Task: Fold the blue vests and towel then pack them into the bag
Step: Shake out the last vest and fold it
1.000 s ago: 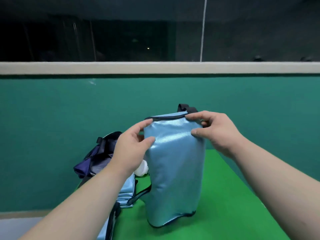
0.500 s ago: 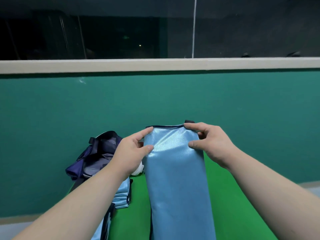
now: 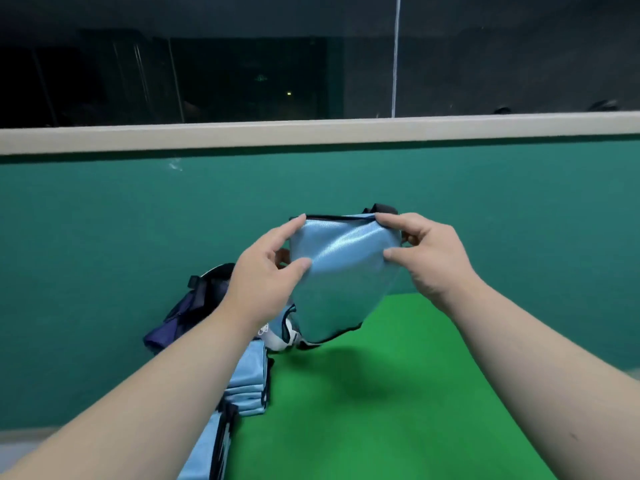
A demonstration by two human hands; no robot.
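Lifted higher, vest [image 3: 341, 278] hangs lengthwise straight down.

This looks like an indoor sports venue rather than a home or office, though nothing marks it outright. A teal wall [image 3: 104, 254] runs the whole width behind a bright green worktop [image 3: 398, 393] and is capped by a pale beige ledge [image 3: 207, 135]. Above the ledge are large dark glass panes [image 3: 242, 64] split by a thin white upright [image 3: 396, 53], with a dim space beyond and one small point of light. The goods fit that reading: a shiny light-blue vest [image 3: 343, 271] with dark trim, a stack of folded vests [image 3: 247, 386] in the same cloth, and a navy bag [image 3: 183, 317] with a black buckle.
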